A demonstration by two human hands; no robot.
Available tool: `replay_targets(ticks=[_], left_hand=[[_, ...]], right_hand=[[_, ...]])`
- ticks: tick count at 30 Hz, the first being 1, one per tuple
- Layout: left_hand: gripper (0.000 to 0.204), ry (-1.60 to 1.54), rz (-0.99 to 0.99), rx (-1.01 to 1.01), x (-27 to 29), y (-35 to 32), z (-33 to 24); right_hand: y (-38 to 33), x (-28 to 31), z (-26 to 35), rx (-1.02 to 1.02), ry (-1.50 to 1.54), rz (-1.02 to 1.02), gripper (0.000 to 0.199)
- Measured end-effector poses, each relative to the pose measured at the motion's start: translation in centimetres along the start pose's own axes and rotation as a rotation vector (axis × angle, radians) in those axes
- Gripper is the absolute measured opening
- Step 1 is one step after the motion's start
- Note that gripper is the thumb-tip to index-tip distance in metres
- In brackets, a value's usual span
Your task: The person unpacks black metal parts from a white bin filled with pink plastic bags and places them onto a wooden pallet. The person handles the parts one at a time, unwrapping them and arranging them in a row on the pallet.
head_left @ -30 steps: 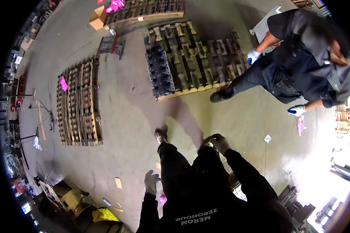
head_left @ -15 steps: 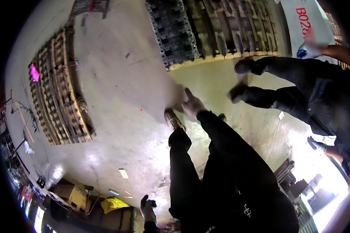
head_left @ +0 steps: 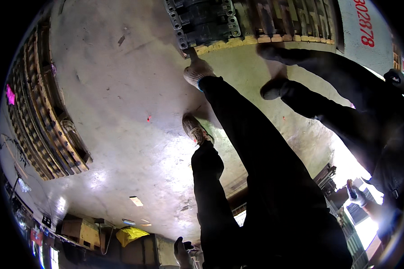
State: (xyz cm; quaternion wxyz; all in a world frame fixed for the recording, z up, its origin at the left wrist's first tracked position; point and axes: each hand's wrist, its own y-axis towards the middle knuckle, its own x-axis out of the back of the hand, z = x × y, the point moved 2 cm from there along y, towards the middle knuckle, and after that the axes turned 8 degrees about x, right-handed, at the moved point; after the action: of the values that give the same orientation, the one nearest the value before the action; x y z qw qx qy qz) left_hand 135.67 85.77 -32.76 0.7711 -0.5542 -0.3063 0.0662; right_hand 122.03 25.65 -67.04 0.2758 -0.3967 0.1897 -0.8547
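The right hand (head_left: 199, 71), in a pale glove with a blue cuff edge, reaches out over the concrete floor (head_left: 116, 94) with its index finger extended and the other fingers seemingly folded in; seen from the back, it does not show whether anything sits in the palm. The fingertip lies at the near left corner of a pallet (head_left: 242, 42), right by the end of a black linked track section (head_left: 204, 22), though contact cannot be made out. That track section lies along the left side of the pallet, beside duller, brownish slatted pieces (head_left: 296, 18). The left hand (head_left: 182, 254), also gloved, is at the lower edge, thumb and fingers parted, with no object visible between them. The wearer's shoe (head_left: 195, 129) is on the floor below the right hand. To the left lies another loaded pallet (head_left: 45, 107), with a pink scrap (head_left: 10, 95) at its far side. On the right stands a co-worker in dark trousers (head_left: 318, 96), one gloved hand (head_left: 357, 196) around a small item, near a whitish panel (head_left: 368, 49) with red markings. A yellow bag (head_left: 131, 235) lies at lower left, by a cardboard box (head_left: 86, 232).
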Motion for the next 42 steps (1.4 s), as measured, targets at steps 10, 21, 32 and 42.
replay_targets(ticks=[10, 21, 32, 42], left_hand=[[0.047, -0.037, 0.069, 0.062, 1.0, 1.5, 2.1], [0.049, 0.036, 0.083, 0.012, 0.5, 1.8, 2.0], [0.048, 0.046, 0.148, 0.111, -0.6, 1.3, 0.3], [0.044, -0.186, 0.26, -0.04, -0.4, 3.6, 3.7]], right_hand=[[1.6, -1.3, -0.9, -0.008, -0.103, -0.052, 0.082], [3.0, -1.9, -1.9, -0.05, -0.17, -0.02, 0.085], [3.2, -0.9, -1.3, -0.058, -0.108, -0.094, 0.078], [-20.3, -5.7, 2.6, 0.486, 0.001, 0.59, 0.01]])
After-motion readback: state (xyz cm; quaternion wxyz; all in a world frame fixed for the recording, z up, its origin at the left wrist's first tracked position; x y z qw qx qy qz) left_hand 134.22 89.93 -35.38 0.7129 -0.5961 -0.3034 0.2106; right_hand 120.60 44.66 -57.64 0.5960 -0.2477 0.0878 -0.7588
